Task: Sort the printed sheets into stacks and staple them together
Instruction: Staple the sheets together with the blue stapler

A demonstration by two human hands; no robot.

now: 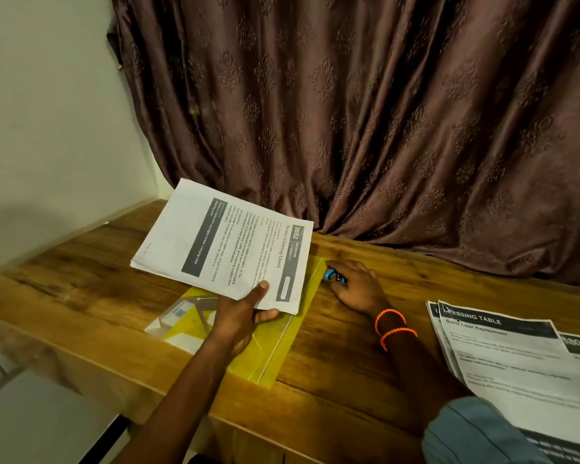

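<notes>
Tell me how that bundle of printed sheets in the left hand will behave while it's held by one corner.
The bundle of printed sheets looks fairly stiff for now: it juts out flat from the left hand with little droop, probably because several sheets lie together. It is likely light. Unstapled, the sheets may fan or slip, since only thumb and fingers pinch one edge.

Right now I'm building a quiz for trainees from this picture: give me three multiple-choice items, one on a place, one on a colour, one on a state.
1. Where does the yellow folder lie?
A) on the floor B) on the table, under the held sheets C) on the right-hand stack
2. What colour is the stapler?
A) red B) black C) blue
3. What is the left hand doing?
A) gripping a stack of sheets B) resting flat C) pointing

B: it shows beneath the raised sheets. C: blue shows under the right hand. A: thumb on top, fingers under the sheets.
</notes>
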